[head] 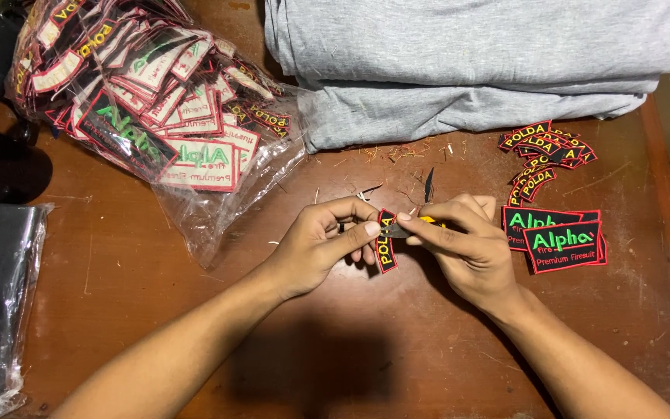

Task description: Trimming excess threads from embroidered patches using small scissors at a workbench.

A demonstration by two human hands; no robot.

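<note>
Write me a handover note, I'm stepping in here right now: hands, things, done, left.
Left hand: pinches a small curved patch upright.
Right hand: grip on a cutter, blade up, at the patch's edge.
Done, by the look: trimmed piles at right, curved patches and rectangular ones.
Left: clear bag of patches at upper left.
Thread scraps lie by the grey cloth.

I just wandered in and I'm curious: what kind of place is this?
Probably a small garment or embroidery workshop. A clear bag is stuffed with embroidered patches, finished patches lie sorted in piles on the wooden table, folded grey fabric sits behind, and the hands trim a curved patch with a cutter.
</note>
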